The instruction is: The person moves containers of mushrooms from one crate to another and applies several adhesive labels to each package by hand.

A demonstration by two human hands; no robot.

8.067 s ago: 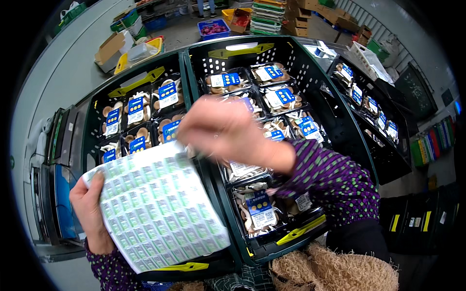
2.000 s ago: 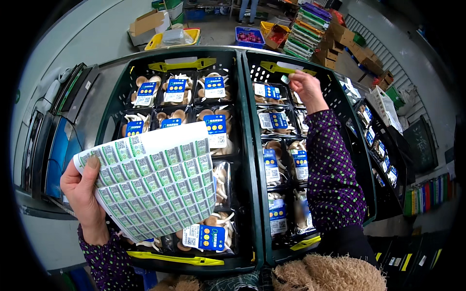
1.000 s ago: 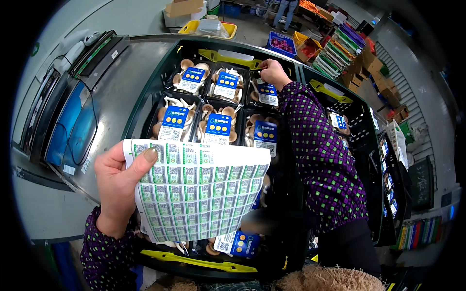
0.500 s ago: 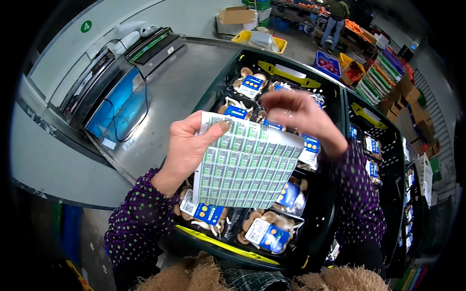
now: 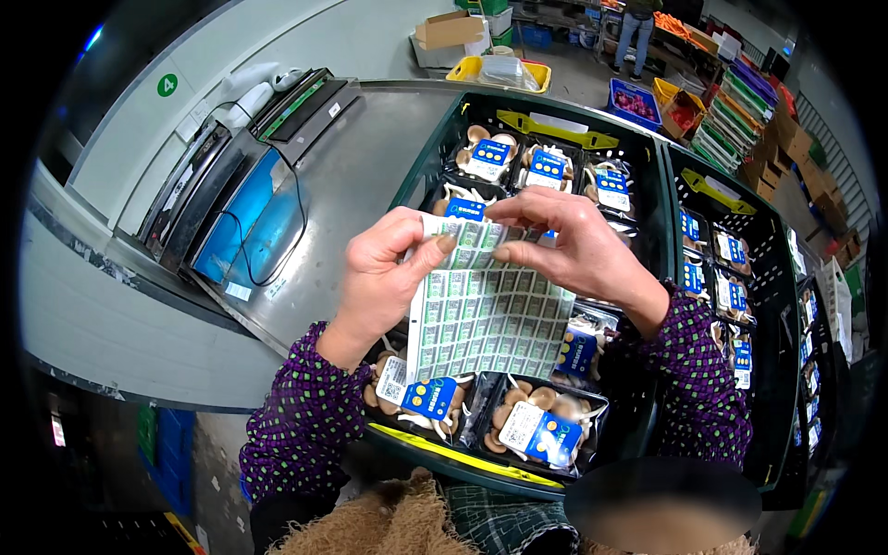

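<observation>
A white sheet of small green-and-grey stickers (image 5: 486, 319) hangs over a dark green crate (image 5: 421, 176). My left hand (image 5: 387, 268) grips its upper left corner, thumb on the front. My right hand (image 5: 578, 245) pinches at the sheet's upper edge, thumb and fingers closed; whether a loose sticker is between them I cannot tell. Below the sheet, inside the crate, lie wrapped trays of brown mushrooms with blue-and-white labels, among them a front left mushroom tray (image 5: 416, 398) and a front right mushroom tray (image 5: 541, 427). The sheet hides the trays in the middle.
A second crate (image 5: 689, 166) of mushroom trays adjoins on the right. To the left is a steel table (image 5: 361, 139) with a black-and-blue machine (image 5: 245, 213) and a loose cable. Yellow and blue bins and a person (image 5: 636, 37) are at the back.
My right hand has come down and left from above the crate onto the sheet's top edge. The sheet now bends, and my left hand has shifted slightly right.
</observation>
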